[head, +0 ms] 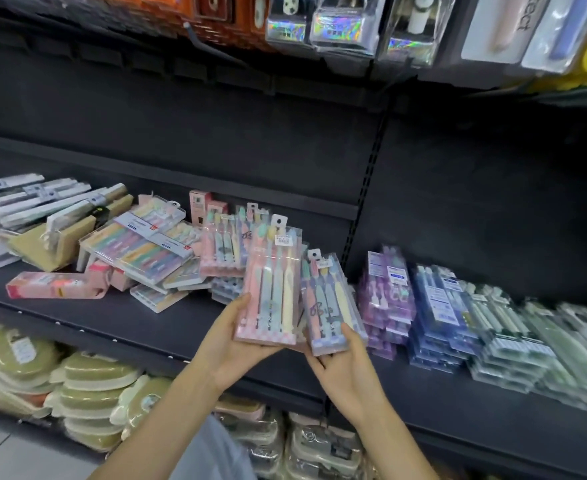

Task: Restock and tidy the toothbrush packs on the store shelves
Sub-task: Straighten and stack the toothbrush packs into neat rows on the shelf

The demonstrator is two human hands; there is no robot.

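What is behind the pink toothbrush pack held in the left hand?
Behind the pink toothbrush pack, more matching packs stand on the shelf, above bluish packs. Its body covers whatever lies directly behind it.

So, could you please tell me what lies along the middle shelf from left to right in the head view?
Grey-white packs → tan boxes → jumbled pastel packs → purple stack → blue stack → green-white packs.

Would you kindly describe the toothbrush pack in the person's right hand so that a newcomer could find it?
Start at the black middle shelf, at the upright seam between its two bays. In front of it two hands hold packs side by side; the right hand grips the lilac-based pack. Its neighbour, the pink-based pack, is taller.
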